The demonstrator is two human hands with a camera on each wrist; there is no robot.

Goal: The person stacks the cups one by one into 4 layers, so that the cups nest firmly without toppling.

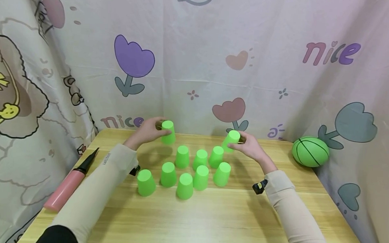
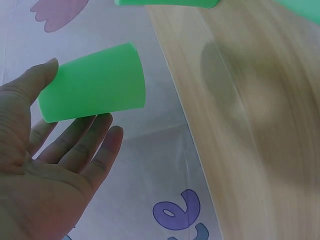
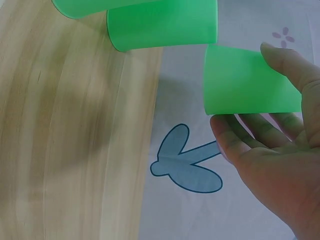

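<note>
Several upside-down green plastic cups [image 1: 192, 169] stand in two rows on the wooden table [image 1: 210, 222]. My left hand [image 1: 147, 131] holds one more green cup [image 1: 168, 132] above the back left of the table; in the left wrist view this cup [image 2: 92, 84] lies between thumb and fingers. My right hand [image 1: 249, 145] holds another green cup [image 1: 231, 140], tilted, just behind the right end of the back row. The right wrist view shows that cup [image 3: 247, 87] pinched between thumb and fingers [image 3: 235, 137].
A pink and black hand pump [image 1: 71, 181] lies at the table's left edge. A green ball [image 1: 310, 151] sits at the back right corner. A patterned cloth [image 1: 196, 64] hangs behind and at both sides.
</note>
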